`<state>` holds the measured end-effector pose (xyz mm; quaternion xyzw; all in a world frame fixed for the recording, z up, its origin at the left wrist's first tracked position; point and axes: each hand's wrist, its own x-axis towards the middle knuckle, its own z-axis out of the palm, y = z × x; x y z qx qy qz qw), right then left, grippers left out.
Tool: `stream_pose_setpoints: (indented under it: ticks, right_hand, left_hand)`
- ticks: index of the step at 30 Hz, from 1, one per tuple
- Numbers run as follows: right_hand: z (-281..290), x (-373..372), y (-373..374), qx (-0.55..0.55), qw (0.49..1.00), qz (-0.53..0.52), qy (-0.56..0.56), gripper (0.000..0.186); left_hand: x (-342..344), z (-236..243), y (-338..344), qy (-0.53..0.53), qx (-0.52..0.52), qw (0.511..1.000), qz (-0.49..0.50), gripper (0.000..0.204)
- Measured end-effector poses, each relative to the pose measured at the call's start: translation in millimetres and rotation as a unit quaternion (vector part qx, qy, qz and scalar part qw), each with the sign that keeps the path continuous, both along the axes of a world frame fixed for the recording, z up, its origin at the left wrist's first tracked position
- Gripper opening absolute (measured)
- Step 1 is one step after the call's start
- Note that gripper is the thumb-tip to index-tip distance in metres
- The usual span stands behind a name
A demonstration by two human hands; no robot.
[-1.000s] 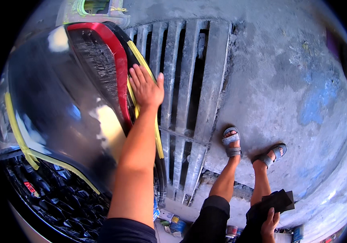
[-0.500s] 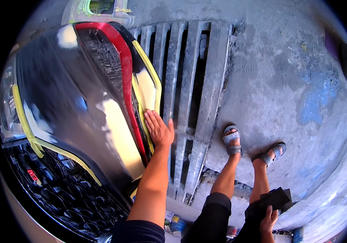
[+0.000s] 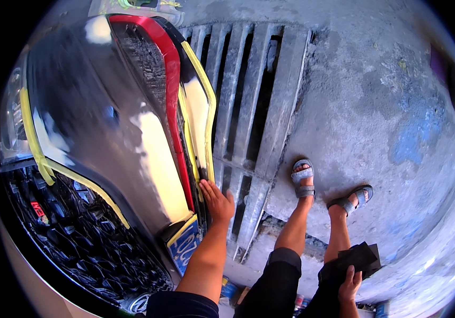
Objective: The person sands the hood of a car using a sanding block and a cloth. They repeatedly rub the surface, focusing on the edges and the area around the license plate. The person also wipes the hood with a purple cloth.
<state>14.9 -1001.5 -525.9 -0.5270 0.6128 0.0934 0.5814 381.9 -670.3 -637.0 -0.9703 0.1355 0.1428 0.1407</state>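
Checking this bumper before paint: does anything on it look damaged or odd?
Yes. The dark bumper has pale, dull patches along its glossy face and lower edge beside the red strip, outlined with yellow tape. The left hand rests at the lower edge.

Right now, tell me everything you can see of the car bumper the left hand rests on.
The bumper is a glossy dark panel, standing beside a slatted floor grate. A red strip runs along its lower part, yellow masking tape lines its edges, and pale matte patches, like filler or primer, show on its surface. A black honeycomb grille adjoins it. The left hand lies flat on its lower edge.
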Motion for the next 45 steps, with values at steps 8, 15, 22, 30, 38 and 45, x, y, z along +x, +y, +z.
stream_pose_setpoints:
  ticks: [8,15,22,30,38,45]
  right_hand:
    - [-0.2,0.4,-0.9,-0.027,0.999,0.021,0.001,0.030]
    - [3.7,5.8,-2.4,0.004,1.000,0.011,-0.003,0.031]
    - [4.2,11.0,-3.4,-0.003,0.999,0.030,0.020,0.032]
    - [7.4,18.4,-1.7,-0.029,0.997,0.057,0.031,0.036]
    - [9.5,22.9,-3.3,-0.016,0.997,0.056,0.041,0.035]
    - [10.8,24.1,-4.8,-0.015,0.997,0.054,0.043,0.032]
  left_hand:
    - [-91.2,22.4,13.2,0.079,-0.064,0.982,0.157,0.070]
    - [44.1,14.0,-86.6,0.089,-0.119,0.973,0.174,0.085]
    - [162.0,4.5,-153.7,0.037,-0.051,0.990,0.129,0.094]
    - [163.6,-9.1,-140.8,0.057,0.018,0.991,0.121,0.100]
    - [135.1,-7.7,-118.3,0.065,0.024,0.984,0.162,0.100]
    - [107.4,0.7,-106.0,0.079,0.030,0.973,0.216,0.101]
